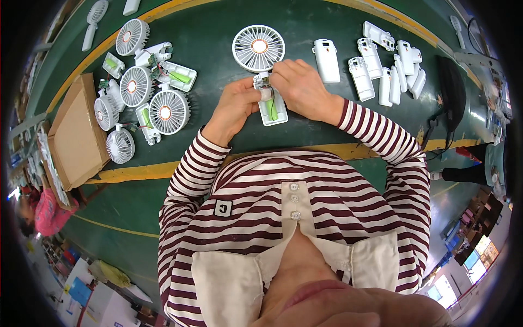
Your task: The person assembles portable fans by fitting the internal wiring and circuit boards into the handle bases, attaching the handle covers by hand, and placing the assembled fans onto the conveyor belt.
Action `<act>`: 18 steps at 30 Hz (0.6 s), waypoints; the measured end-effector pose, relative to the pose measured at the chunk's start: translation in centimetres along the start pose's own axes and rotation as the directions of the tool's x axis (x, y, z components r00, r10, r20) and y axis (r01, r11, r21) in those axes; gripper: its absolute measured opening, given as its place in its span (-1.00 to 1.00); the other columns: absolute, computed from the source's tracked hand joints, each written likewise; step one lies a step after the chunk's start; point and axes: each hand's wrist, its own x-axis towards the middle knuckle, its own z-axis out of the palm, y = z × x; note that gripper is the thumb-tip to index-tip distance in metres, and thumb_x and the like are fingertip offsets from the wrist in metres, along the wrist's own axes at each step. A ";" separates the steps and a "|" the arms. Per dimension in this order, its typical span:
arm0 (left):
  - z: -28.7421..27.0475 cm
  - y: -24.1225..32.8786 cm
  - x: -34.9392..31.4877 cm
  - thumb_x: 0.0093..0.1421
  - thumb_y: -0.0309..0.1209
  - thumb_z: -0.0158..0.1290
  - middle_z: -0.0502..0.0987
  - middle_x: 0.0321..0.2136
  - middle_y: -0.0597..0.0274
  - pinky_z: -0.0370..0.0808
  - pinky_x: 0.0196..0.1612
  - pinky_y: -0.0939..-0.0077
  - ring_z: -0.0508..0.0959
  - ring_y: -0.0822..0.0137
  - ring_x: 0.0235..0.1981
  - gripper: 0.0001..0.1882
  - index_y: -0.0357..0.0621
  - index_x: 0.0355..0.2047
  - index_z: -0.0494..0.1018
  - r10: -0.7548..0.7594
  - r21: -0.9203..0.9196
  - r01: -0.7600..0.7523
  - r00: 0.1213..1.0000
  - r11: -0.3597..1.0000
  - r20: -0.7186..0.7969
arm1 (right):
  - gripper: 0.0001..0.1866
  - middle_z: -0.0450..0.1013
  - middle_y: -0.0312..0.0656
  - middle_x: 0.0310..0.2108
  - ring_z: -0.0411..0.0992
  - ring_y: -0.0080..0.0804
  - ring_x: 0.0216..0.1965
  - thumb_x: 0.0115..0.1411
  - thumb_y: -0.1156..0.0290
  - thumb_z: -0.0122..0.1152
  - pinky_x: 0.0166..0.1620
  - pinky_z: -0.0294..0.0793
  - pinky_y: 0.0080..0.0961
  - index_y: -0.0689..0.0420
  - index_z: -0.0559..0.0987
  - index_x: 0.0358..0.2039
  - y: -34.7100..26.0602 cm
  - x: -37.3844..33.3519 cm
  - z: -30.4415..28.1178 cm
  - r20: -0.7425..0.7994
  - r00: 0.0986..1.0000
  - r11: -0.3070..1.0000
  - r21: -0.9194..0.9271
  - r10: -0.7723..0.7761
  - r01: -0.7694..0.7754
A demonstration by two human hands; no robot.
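Observation:
A white handheld fan point(244, 53) lies in front of me with its round grille turned up. Below its neck, the white handle shell point(266, 119) is uncovered and shows a green battery cell point(272, 109). My left hand point(238, 103) is closed around the fan's neck joint from the left, the thumb lying across the top of it. From the right, my right hand point(302, 89) has its fingers bent together against the same joint, just under the grille. Its fingertips hide part of the joint, and whether they pinch a small part cannot be seen.
Several partly assembled fans point(135, 87) with exposed green cells cluster on the left beside a cardboard tray point(76, 136). On the right lie several white handle covers point(361, 79), one single cover point(326, 61) nearer the fan, and a black pouch-like item point(451, 95). Yellow tape edges the green table.

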 end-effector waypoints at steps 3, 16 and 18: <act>-0.5 0.5 0.2 0.14 -0.42 -0.15 0.50 -0.34 0.19 0.48 -0.23 0.46 0.52 0.36 -0.34 -0.75 -0.29 -0.23 0.38 -0.020 -0.078 0.023 0.999 0.997 0.042 | -0.87 0.27 -0.20 -0.50 0.31 -0.30 -0.43 -0.19 0.47 0.10 -0.38 0.25 -0.42 0.15 0.36 -0.58 0.2 0.1 0.1 -0.004 1.000 1.000 -0.001 -0.001 0.001; -0.2 1.7 2.4 0.12 -0.46 0.01 0.51 -0.36 0.18 0.54 -0.30 0.49 0.54 0.39 -0.37 -0.77 -0.35 -0.23 0.42 -0.022 0.085 0.019 0.999 0.996 0.027 | -0.87 0.28 -0.16 -0.53 0.31 -0.24 -0.44 -0.24 0.53 0.10 -0.40 0.23 -0.38 0.16 0.37 -0.60 0.7 0.6 -0.8 -0.073 0.995 0.998 0.030 0.063 -0.061; 0.3 2.2 2.3 0.13 -0.48 0.00 0.51 -0.36 0.18 0.54 -0.30 0.50 0.55 0.38 -0.38 -0.78 -0.36 -0.23 0.41 0.002 0.087 -0.006 0.999 0.996 0.042 | -0.88 0.27 -0.18 -0.53 0.31 -0.25 -0.45 -0.25 0.56 0.08 -0.41 0.22 -0.39 0.17 0.36 -0.61 0.8 0.6 -1.0 -0.099 0.993 0.997 0.032 0.070 -0.067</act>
